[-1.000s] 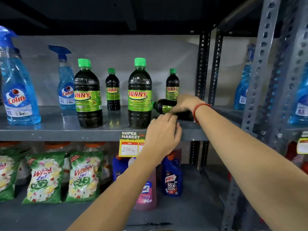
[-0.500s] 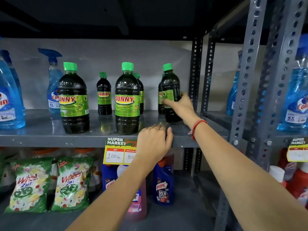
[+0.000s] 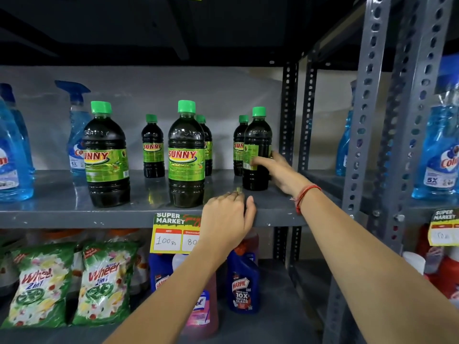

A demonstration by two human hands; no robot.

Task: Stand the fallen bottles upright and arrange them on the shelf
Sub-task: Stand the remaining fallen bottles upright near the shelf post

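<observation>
Dark Sunny bottles with green caps stand upright on the grey shelf (image 3: pixel 62 209). Two are large: one on the left (image 3: pixel 106 155) and one in the middle (image 3: pixel 186 155). Small ones stand further back (image 3: pixel 152 147), (image 3: pixel 208 145), (image 3: pixel 239 142). My right hand (image 3: pixel 275 170) grips the lower part of another small bottle (image 3: pixel 257 140), which stands upright at the shelf's right end. My left hand (image 3: pixel 227 217) holds the shelf's front edge, its fingers bent on top and its thumb against the lip.
Blue Colin spray bottles stand at the far left (image 3: pixel 15 160), (image 3: pixel 77 135) and in the bay on the right (image 3: pixel 439 155). A perforated steel upright (image 3: pixel 288 115) rises just right of the held bottle. A price tag (image 3: pixel 173 232) hangs from the edge. Detergent packs (image 3: pixel 104 281) and Harpic bottles (image 3: pixel 243 284) sit below.
One second ago the small bottle lay on its side under my right hand. It was lifted upright and now stands on the shelf's right end. My left hand stayed on the edge.
</observation>
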